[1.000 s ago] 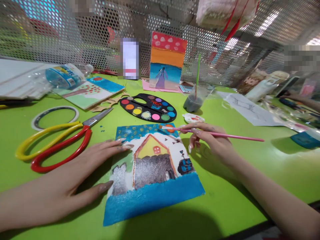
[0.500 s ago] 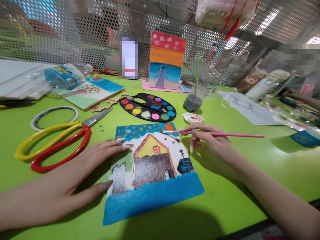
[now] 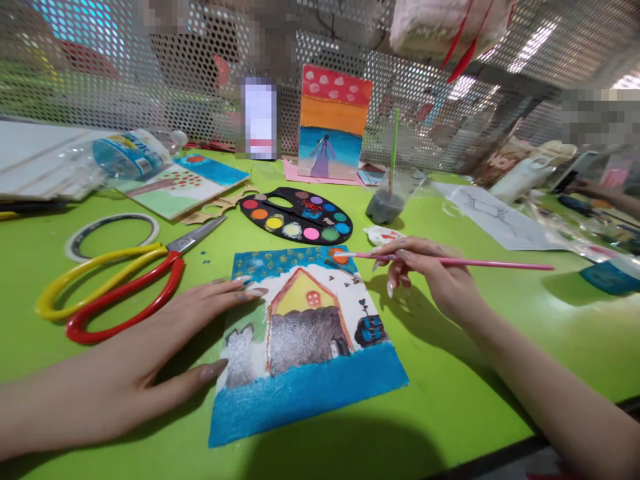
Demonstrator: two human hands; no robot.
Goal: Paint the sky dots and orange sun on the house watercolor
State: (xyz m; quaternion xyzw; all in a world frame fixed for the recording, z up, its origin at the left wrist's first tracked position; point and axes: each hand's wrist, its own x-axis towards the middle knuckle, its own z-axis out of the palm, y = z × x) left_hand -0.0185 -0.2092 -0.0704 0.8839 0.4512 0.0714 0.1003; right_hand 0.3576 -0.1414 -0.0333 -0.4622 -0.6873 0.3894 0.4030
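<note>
Perforated metal screen [image 3: 150, 67] behind a green table [image 3: 500, 413]. Center: a painting [image 3: 305, 353] on paper, lying flat and slightly skewed, showing a yellow-roofed house above a blue band. Upper right of it, the right hand [image 3: 435, 277] pinches a pink brush [image 3: 450, 262] between thumb and fingertips, the other fingers curled loosely. The hand has shifted up and back from its place half a second earlier, carrying the bristles to the orange spot at the painting's top edge (whether they touch the paper cannot be told). The left hand [image 3: 150, 340] lies open and flat, gripping nothing, with its fingertips resting on the painting's left edge. Beyond the painting sits a black palette [image 3: 295, 220] of round paint wells; to its right, a cup [image 3: 393, 203] of gray water holds a green-handled brush. At left lie scissors [image 3: 125, 280] with red and yellow handles, and a tape roll [image 3: 113, 237]. A small upright painted card [image 3: 330, 123] leans against the screen. At far right, a co-worker's hand [image 3: 590, 190] works apart.
</note>
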